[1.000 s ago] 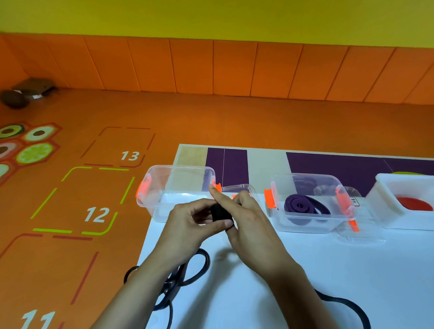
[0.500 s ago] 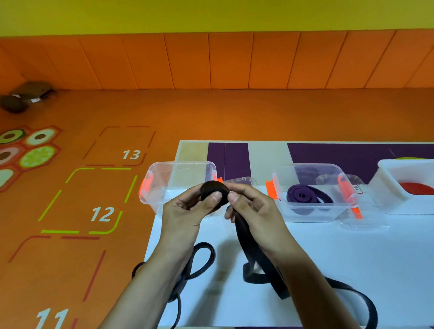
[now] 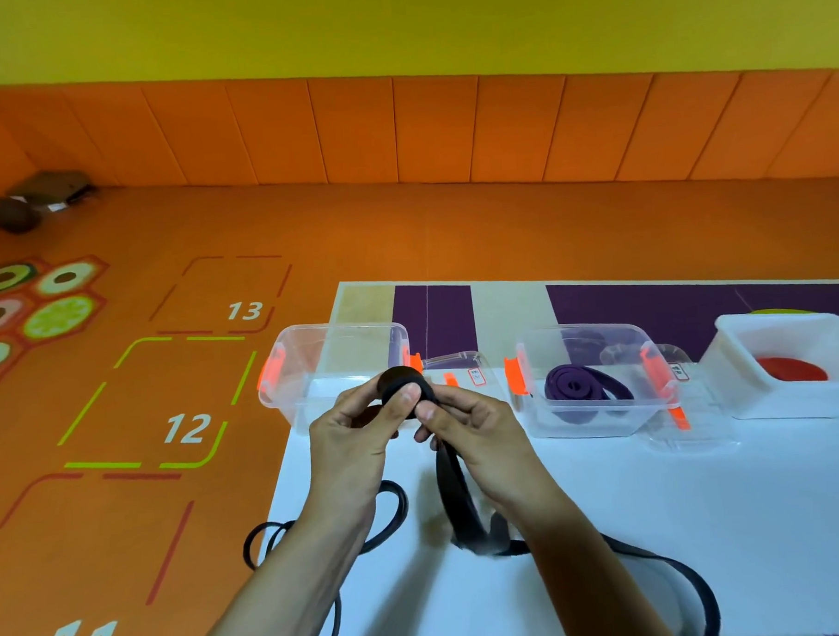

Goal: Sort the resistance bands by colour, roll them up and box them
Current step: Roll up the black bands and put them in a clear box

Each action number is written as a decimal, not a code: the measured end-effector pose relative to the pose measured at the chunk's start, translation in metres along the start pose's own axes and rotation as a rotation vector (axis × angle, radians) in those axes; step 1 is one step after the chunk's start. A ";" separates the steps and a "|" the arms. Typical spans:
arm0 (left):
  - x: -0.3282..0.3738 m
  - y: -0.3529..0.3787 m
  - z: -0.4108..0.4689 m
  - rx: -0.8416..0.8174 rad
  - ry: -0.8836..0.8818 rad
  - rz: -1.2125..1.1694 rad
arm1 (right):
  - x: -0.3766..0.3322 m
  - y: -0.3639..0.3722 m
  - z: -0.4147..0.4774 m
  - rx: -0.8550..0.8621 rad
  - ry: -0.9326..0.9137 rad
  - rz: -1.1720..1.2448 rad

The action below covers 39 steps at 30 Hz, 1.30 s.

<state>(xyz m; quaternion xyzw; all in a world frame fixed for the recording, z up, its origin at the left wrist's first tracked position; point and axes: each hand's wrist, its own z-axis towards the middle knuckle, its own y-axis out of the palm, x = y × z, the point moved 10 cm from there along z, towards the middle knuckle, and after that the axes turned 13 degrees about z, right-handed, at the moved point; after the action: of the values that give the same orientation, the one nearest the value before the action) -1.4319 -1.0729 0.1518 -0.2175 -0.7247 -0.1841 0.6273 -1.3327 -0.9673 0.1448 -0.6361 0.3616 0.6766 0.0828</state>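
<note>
- Black band [image 3: 404, 388], partly wound into a tight roll, is pinched between our two hands and held up off the table [image 3: 680, 508].
- Our left hand [image 3: 353, 441] grips the roll from its left side, with the thumb laid across the top of the coil and the fingers curled behind it.
- Our right hand [image 3: 480, 430] pinches the same band just right of the roll. The thumb tip touches the coil and the other fingers curl round the strap below.
- From under the right hand the unrolled length hangs down, blurred. It meets the table near the right wrist and trails off beneath the right forearm.
- Just beyond the left hand's knuckles stands a clear box [image 3: 313, 356] with orange clips, open at the top.
- Beyond the right hand and to its right we see a second clear box [image 3: 590, 423] holding a rolled purple band [image 3: 562, 379].
- Farther right, well apart from the right hand, a white tub [image 3: 767, 398] holds a red band [image 3: 792, 369].
- A clear lid [image 3: 458, 361] lies between the two clear boxes, just beyond our fingertips.
- Loose black bands [image 3: 402, 503] lie on the table under and beside our left forearm.
- Left of the left hand, the orange floor [image 3: 128, 523] carries the painted numbers 11, 12 and 13.
</note>
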 end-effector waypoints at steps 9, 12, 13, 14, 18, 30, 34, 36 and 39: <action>0.026 0.013 0.003 -0.375 0.223 0.499 | -0.043 -0.011 -0.011 -0.083 -0.146 -0.293; 0.039 0.011 0.002 -0.512 0.241 0.640 | -0.050 -0.006 -0.015 -0.158 -0.078 -0.452; 0.042 0.011 0.001 -0.554 0.258 0.728 | -0.050 -0.004 -0.016 -0.178 -0.061 -0.497; 0.043 0.011 0.000 -0.593 0.272 0.809 | -0.050 -0.001 -0.016 -0.193 -0.056 -0.546; 0.049 0.010 0.000 -0.597 0.277 0.786 | -0.052 0.000 -0.017 -0.149 -0.081 -0.523; 0.013 0.025 -0.003 -0.354 0.040 -0.105 | -0.039 -0.008 -0.016 0.017 -0.112 -0.082; 0.013 0.024 -0.008 -0.381 0.060 -0.016 | -0.044 -0.007 -0.016 -0.018 -0.145 -0.263; 0.013 0.024 -0.009 -0.437 0.047 0.074 | -0.047 -0.012 -0.016 -0.032 -0.137 -0.362; 0.014 0.024 -0.010 -0.478 0.056 0.291 | -0.049 -0.021 -0.017 -0.035 -0.099 -0.491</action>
<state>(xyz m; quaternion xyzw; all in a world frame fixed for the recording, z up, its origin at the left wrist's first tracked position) -1.4124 -1.0573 0.1673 -0.4558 -0.6044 -0.2638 0.5978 -1.2985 -0.9447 0.1827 -0.6720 0.1802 0.6729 0.2513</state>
